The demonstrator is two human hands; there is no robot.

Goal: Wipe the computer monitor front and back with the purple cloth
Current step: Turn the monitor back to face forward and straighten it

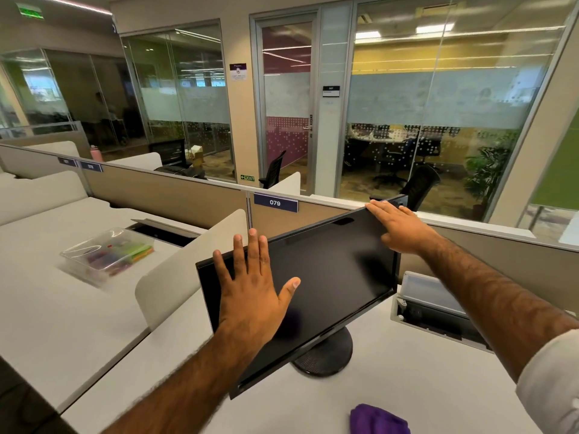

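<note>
A black computer monitor [329, 270] stands on a round black base [326, 355] on the white desk, its dark screen facing me and turned a little to the left. My left hand [250, 286] is spread flat with straight fingers over the screen's left part, near the top left corner. My right hand [398, 227] lies flat with straight fingers at the monitor's top right corner. The purple cloth [377, 419] lies crumpled on the desk at the bottom right, apart from both hands.
A clear plastic box [106, 252] of coloured items sits on the neighbouring desk to the left. A curved white divider [188, 270] stands left of the monitor. An open cable tray [435, 311] lies to its right. A beige partition [175, 198] labelled 079 runs behind.
</note>
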